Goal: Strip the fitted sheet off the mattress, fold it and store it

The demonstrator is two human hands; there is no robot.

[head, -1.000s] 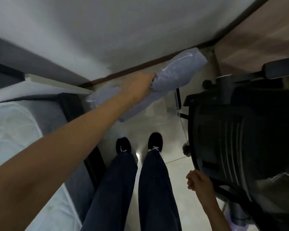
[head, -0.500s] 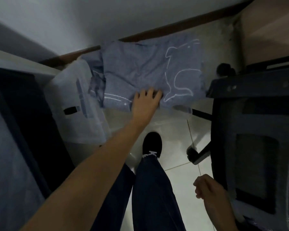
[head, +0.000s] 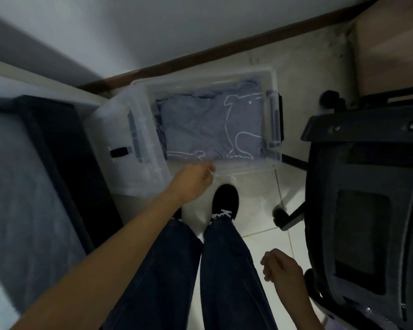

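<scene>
Looking down, the sheet (head: 212,125) now lies folded in the bin (head: 274,84) by the wall; half a second ago the left hand (head: 193,179) was still pressing it. That hand is off it, grip loose and empty (fingers blurred). Right hand (head: 281,267) curled, holding nothing. Storing looks basically done; lid (head: 129,139) remains.

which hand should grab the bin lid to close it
Left, probably. The left hand is extended at the clear bin's near rim, right beside the lid lying at the bin's left. The right hand hangs curled by the office chair, farther away.
</scene>
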